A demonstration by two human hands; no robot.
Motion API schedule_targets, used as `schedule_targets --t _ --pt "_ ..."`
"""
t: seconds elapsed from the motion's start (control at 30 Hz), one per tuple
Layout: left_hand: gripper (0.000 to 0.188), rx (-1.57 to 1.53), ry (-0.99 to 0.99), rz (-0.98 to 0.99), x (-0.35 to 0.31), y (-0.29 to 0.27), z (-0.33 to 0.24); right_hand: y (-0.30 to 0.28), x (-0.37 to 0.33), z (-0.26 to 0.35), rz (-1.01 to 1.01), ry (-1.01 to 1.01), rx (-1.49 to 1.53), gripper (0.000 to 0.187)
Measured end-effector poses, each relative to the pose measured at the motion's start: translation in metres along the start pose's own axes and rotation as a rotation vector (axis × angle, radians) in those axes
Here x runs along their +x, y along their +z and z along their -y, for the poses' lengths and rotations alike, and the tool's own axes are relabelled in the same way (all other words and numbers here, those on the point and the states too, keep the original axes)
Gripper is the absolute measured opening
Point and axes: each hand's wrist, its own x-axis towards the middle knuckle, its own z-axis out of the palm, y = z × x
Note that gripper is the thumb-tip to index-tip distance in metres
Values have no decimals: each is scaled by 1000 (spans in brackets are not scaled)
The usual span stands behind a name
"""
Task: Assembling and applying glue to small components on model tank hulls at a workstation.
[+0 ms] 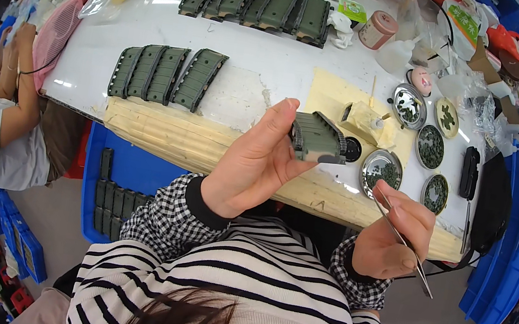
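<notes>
My left hand (256, 161) grips a green camouflage plastic part (318, 137), curved and ribbed along its edges, held up over the front edge of the table. Between the fingers of my right hand (402, 233) are metal tweezers (421, 277), slanting down to the right with the upper tip by a round metal dish (365, 167). Small dark green pieces (380, 171) lie in that dish. Just past the held part sits a small black round lid or dish (352, 150). A yellowish block (371, 125) stands behind it on a cream sheet (327, 91).
Similar green parts stand in rows at the back (269, 9) and left (164, 75). More dishes (430, 147) of small pieces are at right, beside a black case (470, 172). A blue bin (133, 153) holds parts below. At far left sits another person (8, 138).
</notes>
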Motion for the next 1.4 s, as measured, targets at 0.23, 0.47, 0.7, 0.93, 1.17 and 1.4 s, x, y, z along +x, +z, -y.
schedule_targets --t 0.23,0.47,0.7,0.93,1.17,1.4 --pt "49 -138 -73 -98 7 11 -5 0 0 -4 72 -30 -142 46" --pt "50 -143 -60 -89 8 15 -4 -5 6 -1 203 -82 -211 30" --pt "49 -148 -75 -84 6 12 -1 -10 27 14 368 -94 -312 32" --pt "50 -64 -44 -89 -1 16 2 -2 52 24 542 -213 -452 36" --pt "38 12 -18 -117 -8 19 3 -1 62 22 642 -347 -484 32" --pt "31 9 -3 -138 -9 22 4 -2 58 22 636 -313 -547 34"
